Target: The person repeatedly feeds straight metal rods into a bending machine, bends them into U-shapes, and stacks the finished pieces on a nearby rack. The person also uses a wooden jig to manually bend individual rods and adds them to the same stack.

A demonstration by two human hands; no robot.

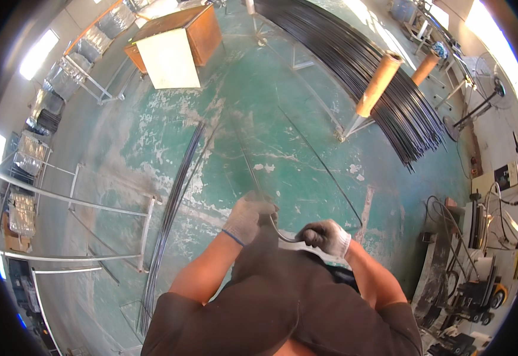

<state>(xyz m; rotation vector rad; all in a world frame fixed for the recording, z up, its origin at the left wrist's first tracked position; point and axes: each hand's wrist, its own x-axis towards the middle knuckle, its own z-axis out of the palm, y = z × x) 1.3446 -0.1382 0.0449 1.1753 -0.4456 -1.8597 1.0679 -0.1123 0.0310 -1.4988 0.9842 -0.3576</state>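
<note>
A long, thin dark strip [250,167] stretches forward from my body over the green floor, its far part blurred. My left hand [248,216], in a light work glove with a blue-edged cuff, is closed around it in front of my chest. Between my hands the strip bends in a short curve. My right hand [326,236], gloved in white with dark fingers, grips the strip's near end with fingers curled. The exact tip is hidden in the right glove.
Left of me lies a bundle of long thin strips [180,178], beside a white metal frame [146,234]. A single strip [324,163] rests on the floor to the right. Farther right, a rack holds many black strips [354,65] near a brown cardboard tube [380,84]. A wooden cabinet [208,35] stands ahead.
</note>
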